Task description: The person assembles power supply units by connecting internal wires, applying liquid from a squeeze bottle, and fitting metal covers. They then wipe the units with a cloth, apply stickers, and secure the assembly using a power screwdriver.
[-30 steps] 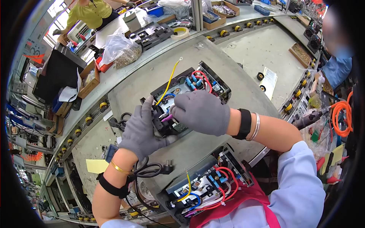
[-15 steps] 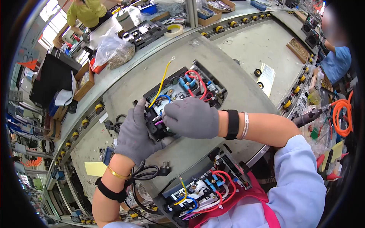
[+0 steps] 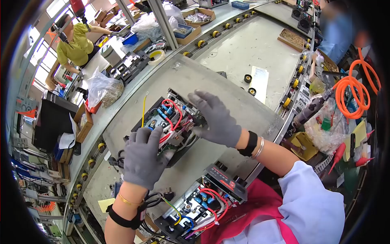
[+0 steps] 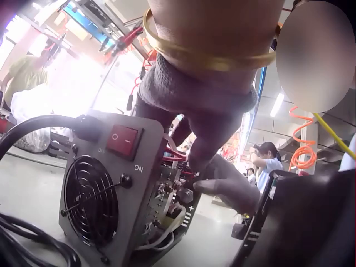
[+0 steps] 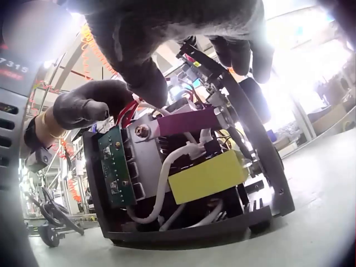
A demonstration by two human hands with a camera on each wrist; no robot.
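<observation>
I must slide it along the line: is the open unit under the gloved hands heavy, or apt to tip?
Probably heavy for its size: the open unit holds a yellow-taped transformer in a metal frame. It sits flat on the grey board, so tipping looks unlikely. Its loose red wires and yellow wire would likely flop and snag.

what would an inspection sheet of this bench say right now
surface: grey board on a roller line
job's things: open unit, red and white wires showing
clutter: second unit, tape roll, parts bag
hands: left hand grips the unit's near end; right hand, fingers spread, rests on its far side
cables: black cord, yellow wire, orange hose
surroundings: worker at a far bench
</observation>
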